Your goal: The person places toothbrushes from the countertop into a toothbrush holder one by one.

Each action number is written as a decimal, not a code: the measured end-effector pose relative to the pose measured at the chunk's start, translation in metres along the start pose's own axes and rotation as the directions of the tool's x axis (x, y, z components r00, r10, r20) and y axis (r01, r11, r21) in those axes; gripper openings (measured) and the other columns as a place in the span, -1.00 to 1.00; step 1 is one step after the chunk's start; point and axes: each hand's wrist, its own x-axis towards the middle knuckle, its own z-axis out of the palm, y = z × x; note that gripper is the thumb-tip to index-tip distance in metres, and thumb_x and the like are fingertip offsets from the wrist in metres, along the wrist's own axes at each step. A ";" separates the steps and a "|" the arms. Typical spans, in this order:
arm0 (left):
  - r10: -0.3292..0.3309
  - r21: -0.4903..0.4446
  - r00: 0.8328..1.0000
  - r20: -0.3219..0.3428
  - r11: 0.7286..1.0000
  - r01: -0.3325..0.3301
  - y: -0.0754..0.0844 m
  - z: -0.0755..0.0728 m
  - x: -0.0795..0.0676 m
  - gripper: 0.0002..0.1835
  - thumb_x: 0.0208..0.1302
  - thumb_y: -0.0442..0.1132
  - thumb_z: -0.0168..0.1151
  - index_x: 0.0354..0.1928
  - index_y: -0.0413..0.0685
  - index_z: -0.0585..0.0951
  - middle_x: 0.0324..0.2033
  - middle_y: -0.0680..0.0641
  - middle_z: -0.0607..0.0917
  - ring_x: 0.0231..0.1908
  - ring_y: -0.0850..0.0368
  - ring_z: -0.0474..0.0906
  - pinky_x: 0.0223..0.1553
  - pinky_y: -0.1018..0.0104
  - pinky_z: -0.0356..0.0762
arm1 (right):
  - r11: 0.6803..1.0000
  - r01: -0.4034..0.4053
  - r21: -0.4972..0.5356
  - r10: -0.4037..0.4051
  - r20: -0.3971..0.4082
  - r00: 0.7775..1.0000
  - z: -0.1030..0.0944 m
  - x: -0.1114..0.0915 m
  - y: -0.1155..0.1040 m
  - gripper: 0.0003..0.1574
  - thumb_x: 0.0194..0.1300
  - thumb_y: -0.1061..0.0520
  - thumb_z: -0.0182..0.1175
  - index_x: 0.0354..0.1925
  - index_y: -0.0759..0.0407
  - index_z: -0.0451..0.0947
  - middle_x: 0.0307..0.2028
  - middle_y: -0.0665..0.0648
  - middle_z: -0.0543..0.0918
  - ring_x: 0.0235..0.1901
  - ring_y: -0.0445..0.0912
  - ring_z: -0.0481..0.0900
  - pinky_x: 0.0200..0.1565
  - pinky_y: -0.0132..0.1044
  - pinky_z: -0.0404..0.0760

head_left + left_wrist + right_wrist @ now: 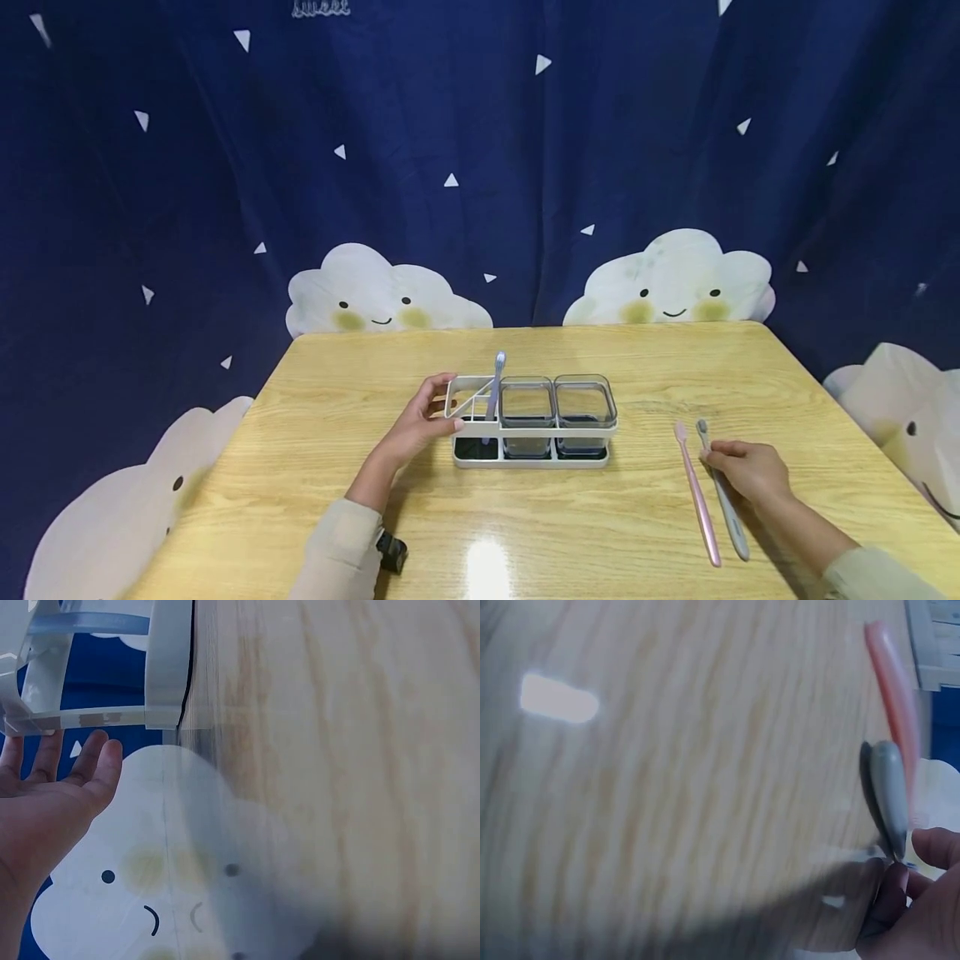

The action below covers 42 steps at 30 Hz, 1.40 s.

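Note:
A white toothbrush holder (pixel 553 432) stands upright mid-table, with a divided section at its left and two clear cups (pixel 527 400) in the other slots. One purple-blue toothbrush (pixel 492 396) leans in the divided section. My left hand (pixel 417 423) grips the holder's left end, thumb at the front rail and fingers at the side. On the right, my right hand (pixel 752 471) pinches a grey toothbrush (pixel 729 512) near its neck; its handle (pixel 889 791) lies along the table. A pink toothbrush (pixel 699 500) lies just left of the grey one.
The wooden table (pixel 585 533) has its far edge against a dark blue curtain (pixel 480 167) printed with clouds and triangles. A small black object (pixel 392 552) shows beside the left sleeve.

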 end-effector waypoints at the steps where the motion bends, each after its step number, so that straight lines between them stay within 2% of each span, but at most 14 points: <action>1: -0.006 0.001 1.000 0.000 1.000 0.006 0.003 0.000 -0.002 -0.24 0.11 -0.47 0.24 0.35 -0.13 0.15 0.20 -0.29 0.25 0.19 -0.34 0.16 0.09 0.09 0.28 | 1.000 0.017 -0.024 -0.017 -0.008 1.000 0.001 0.001 0.000 -0.48 0.16 0.03 0.26 -0.10 0.46 0.57 -0.24 0.35 0.64 -0.27 0.20 0.56 -0.42 -0.27 0.49; 5: -0.007 0.021 1.000 0.001 1.000 0.007 0.018 0.003 -0.006 -0.25 0.12 -0.47 0.22 0.34 -0.20 0.12 0.20 -0.32 0.24 0.18 -0.37 0.15 0.09 0.08 0.29 | 0.991 0.080 -0.103 -0.086 -0.047 0.995 0.007 0.003 0.000 -0.53 0.15 0.03 0.27 -0.16 0.42 0.61 -0.23 0.36 0.64 -0.12 0.34 0.49 -0.32 -0.13 0.50; 10: 0.001 0.041 1.000 0.006 0.999 -0.001 0.020 0.002 -0.004 -0.24 0.14 -0.45 0.21 0.35 -0.23 0.10 0.20 -0.34 0.23 0.18 -0.38 0.15 0.11 0.05 0.26 | 0.981 0.113 -0.155 -0.128 -0.088 0.988 0.010 0.006 0.001 -0.59 0.13 0.02 0.28 -0.24 0.38 0.66 -0.29 0.33 0.66 -0.18 0.31 0.53 -0.35 -0.10 0.50; 14: 0.004 0.032 1.000 0.003 0.999 -0.004 0.006 -0.002 0.000 -0.25 0.14 -0.47 0.22 0.35 -0.16 0.12 0.21 -0.32 0.23 0.18 -0.36 0.16 0.10 0.06 0.26 | 0.979 0.111 -0.172 -0.127 -0.085 0.988 0.010 0.005 0.001 -0.65 0.13 0.04 0.29 -0.32 0.35 0.68 -0.36 0.29 0.67 -0.27 0.25 0.56 -0.43 -0.17 0.49; 17: 0.010 0.030 1.000 -0.011 1.000 -0.009 -0.005 -0.005 0.002 -0.25 0.14 -0.45 0.24 0.35 -0.07 0.16 0.21 -0.27 0.25 0.19 -0.31 0.18 0.10 0.06 0.26 | 0.981 0.098 -0.169 -0.111 -0.073 0.991 0.009 0.004 -0.001 -0.68 0.14 0.04 0.28 -0.39 0.31 0.68 -0.42 0.23 0.68 -0.39 0.12 0.56 -0.49 -0.22 0.46; 20: 0.022 0.037 1.000 -0.019 0.999 -0.021 -0.010 -0.005 0.003 -0.27 0.13 -0.41 0.27 0.33 -0.02 0.19 0.20 -0.24 0.27 0.18 -0.28 0.20 0.11 0.06 0.27 | 0.984 0.071 -0.166 -0.080 -0.052 0.995 0.008 0.003 -0.002 -0.69 0.16 0.01 0.25 -0.43 0.27 0.68 -0.43 0.19 0.67 -0.45 0.02 0.53 -0.52 -0.24 0.43; 24: 0.037 0.039 0.999 -0.021 0.999 -0.036 -0.013 -0.005 0.004 -0.27 0.12 -0.39 0.27 0.32 0.00 0.21 0.19 -0.24 0.28 0.17 -0.30 0.21 0.11 0.03 0.26 | 0.984 0.053 -0.168 -0.060 -0.039 0.997 0.008 0.002 -0.003 -0.68 0.18 -0.01 0.22 -0.42 0.24 0.67 -0.39 0.22 0.66 -0.45 0.01 0.52 -0.54 -0.24 0.43; 31: 0.015 0.018 1.000 -0.006 1.000 -0.015 -0.008 -0.003 0.003 -0.25 0.12 -0.45 0.25 0.34 -0.07 0.17 0.20 -0.30 0.25 0.18 -0.32 0.19 0.12 0.03 0.25 | 0.992 0.040 -0.117 -0.046 -0.050 0.998 0.006 0.002 -0.003 -0.65 0.16 0.01 0.24 -0.40 0.31 0.66 -0.37 0.25 0.65 -0.40 0.06 0.51 -0.52 -0.24 0.43; 36: 0.013 0.005 1.000 0.018 1.000 -0.013 0.008 0.003 -0.002 -0.23 0.10 -0.48 0.20 0.35 -0.22 0.10 0.19 -0.43 0.19 0.18 -0.40 0.14 0.13 0.01 0.21 | 0.998 0.019 -0.059 -0.023 -0.069 0.997 0.000 0.003 -0.004 -0.62 0.15 0.02 0.25 -0.38 0.38 0.64 -0.37 0.25 0.64 -0.30 0.15 0.50 -0.47 -0.25 0.44; 39: 0.006 0.018 1.000 0.009 1.000 -0.006 0.016 0.006 -0.005 -0.23 0.10 -0.46 0.21 0.34 -0.25 0.10 0.18 -0.41 0.22 0.18 -0.40 0.15 0.12 0.06 0.23 | 1.000 0.000 -0.017 -0.001 -0.081 0.997 -0.001 0.003 -0.005 -0.60 0.14 0.02 0.25 -0.34 0.40 0.64 -0.36 0.23 0.63 -0.31 0.09 0.49 -0.47 -0.28 0.45; 42: 0.000 0.026 1.000 0.000 1.000 0.000 0.018 0.007 -0.006 -0.24 0.10 -0.46 0.21 0.34 -0.22 0.12 0.17 -0.36 0.25 0.18 -0.39 0.15 0.12 0.06 0.24 | 1.000 -0.007 0.023 0.009 -0.070 0.998 -0.003 0.003 -0.006 -0.57 0.18 0.01 0.24 -0.28 0.42 0.63 -0.32 0.23 0.64 -0.33 -0.03 0.48 -0.45 -0.34 0.45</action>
